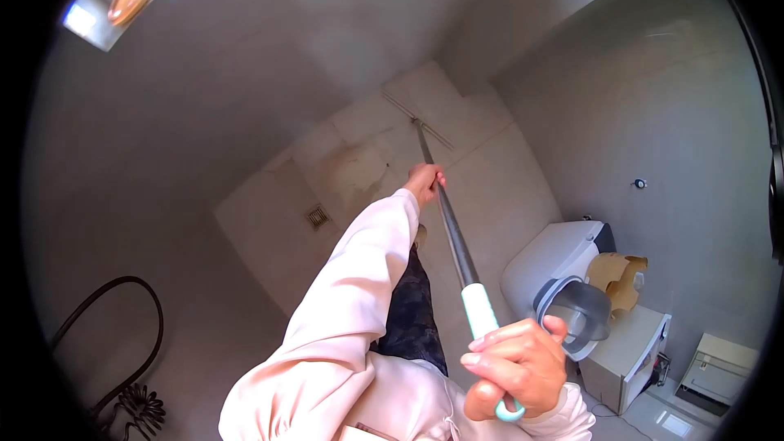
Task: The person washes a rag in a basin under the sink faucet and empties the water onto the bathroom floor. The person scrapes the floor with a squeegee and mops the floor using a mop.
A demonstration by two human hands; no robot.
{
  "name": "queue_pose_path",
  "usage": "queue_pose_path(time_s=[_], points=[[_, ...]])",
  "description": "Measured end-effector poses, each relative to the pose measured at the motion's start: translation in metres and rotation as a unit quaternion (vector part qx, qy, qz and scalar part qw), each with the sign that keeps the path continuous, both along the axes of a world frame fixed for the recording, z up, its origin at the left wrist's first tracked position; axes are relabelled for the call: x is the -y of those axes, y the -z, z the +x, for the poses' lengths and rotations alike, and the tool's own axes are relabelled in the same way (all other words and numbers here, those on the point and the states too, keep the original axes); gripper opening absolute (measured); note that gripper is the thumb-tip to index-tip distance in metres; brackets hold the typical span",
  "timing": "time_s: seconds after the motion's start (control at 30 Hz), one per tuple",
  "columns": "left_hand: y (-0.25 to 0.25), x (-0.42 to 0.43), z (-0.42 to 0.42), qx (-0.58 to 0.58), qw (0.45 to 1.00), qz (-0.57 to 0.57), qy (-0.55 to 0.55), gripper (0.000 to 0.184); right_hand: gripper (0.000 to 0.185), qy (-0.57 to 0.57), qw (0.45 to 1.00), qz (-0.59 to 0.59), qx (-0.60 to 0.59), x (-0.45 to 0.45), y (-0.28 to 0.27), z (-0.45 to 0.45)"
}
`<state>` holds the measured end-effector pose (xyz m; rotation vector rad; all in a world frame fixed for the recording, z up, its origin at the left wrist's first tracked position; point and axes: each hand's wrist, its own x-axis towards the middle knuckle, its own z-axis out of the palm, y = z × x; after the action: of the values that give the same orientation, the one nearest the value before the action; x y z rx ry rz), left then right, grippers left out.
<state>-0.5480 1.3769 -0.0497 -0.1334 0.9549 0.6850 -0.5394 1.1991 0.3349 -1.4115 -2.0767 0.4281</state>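
Note:
A long pole (pixel 456 237) with a pale green grip (pixel 479 310) slants away from me to a thin, flat squeegee-like head (pixel 416 121) on the tiled floor. My left hand (pixel 425 183) is closed around the dark shaft, at the end of a light sleeve. Near the body, my right hand (pixel 523 366) is wrapped round the top end of the pole, where a green loop shows below the fingers. A wet-looking brownish patch (pixel 351 170) lies on the floor to the left of the head.
A square floor drain (pixel 317 216) is left of my sleeve. At the right stand a white toilet-like fixture (pixel 549 257), a grey basin (pixel 576 314), torn brown cardboard (pixel 616 278) and a white cabinet (pixel 625 355). A dark hose (pixel 155 310) hangs lower left.

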Motion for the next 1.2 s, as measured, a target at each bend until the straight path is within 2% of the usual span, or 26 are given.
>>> queue_pose_path(time_s=[0.17, 0.5, 0.67, 0.8, 0.93, 1.07, 1.2], points=[[-0.021, 0.051, -0.081, 0.005, 0.999, -0.038, 0.014, 0.010, 0.008, 0.022, 0.999, 0.014, 0.018, 0.033, -0.028, -0.072], [-0.048, 0.134, -0.187, -0.053, 0.999, -0.003, 0.007, 0.013, 0.006, -0.021, 0.998, 0.013, -0.056, 0.083, -0.055, -0.136], [-0.053, 0.168, -0.205, -0.069, 0.997, -0.014, -0.029, 0.015, 0.007, -0.032, 0.997, 0.005, -0.072, 0.106, -0.063, -0.144], [-0.053, 0.189, -0.215, -0.091, 0.996, -0.010, -0.018, 0.016, 0.008, -0.031, 0.995, 0.005, -0.092, 0.125, -0.064, -0.141], [-0.059, 0.212, -0.225, -0.113, 0.993, -0.007, -0.024, 0.011, 0.005, -0.048, 0.994, -0.016, -0.098, 0.146, -0.069, -0.137], [-0.072, 0.232, -0.226, -0.173, 0.984, -0.021, -0.021, 0.009, 0.012, -0.017, 0.993, -0.019, -0.116, 0.168, -0.069, -0.122], [-0.075, 0.247, -0.205, -0.159, 0.986, 0.004, -0.039, 0.009, 0.016, 0.032, 0.990, 0.002, -0.141, 0.195, -0.065, -0.092]])
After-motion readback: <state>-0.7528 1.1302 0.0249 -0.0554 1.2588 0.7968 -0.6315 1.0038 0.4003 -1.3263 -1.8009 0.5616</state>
